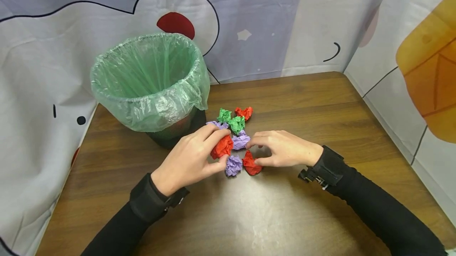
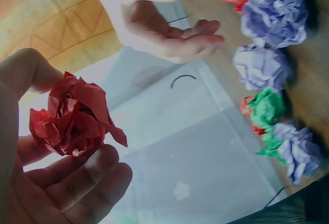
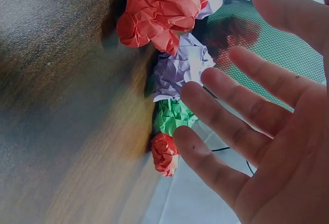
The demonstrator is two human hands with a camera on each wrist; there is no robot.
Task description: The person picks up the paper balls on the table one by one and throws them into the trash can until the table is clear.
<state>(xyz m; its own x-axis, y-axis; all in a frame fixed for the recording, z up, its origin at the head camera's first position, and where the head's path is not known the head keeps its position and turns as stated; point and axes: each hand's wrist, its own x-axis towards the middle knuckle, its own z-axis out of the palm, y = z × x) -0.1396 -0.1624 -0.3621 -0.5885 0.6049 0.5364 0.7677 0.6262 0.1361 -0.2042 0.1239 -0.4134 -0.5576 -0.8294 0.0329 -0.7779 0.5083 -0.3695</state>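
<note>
My left hand (image 1: 194, 157) grips a crumpled red paper ball (image 2: 77, 116) between thumb and fingers, raised off the table. To its right, my right hand (image 1: 281, 149) hovers with fingers spread and nothing held, as the right wrist view shows. Its thumb overlaps another red paper ball (image 1: 251, 164) in the head view. Beside that lies a purple paper ball (image 1: 233, 165), and a second purple one (image 1: 241, 140) sits between the hands. Farther back are green paper balls (image 1: 236, 124) and a red one (image 1: 244, 112). One more purple ball (image 1: 215, 124) is partly behind my left fingers.
At the back left of the wooden table (image 1: 285, 216) stands a dark mesh bin (image 1: 171, 135), lined with a green plastic bag (image 1: 156, 109) folded over its rim. Red shows through the mesh. A printed curtain (image 1: 256, 22) hangs behind the table and along its right side.
</note>
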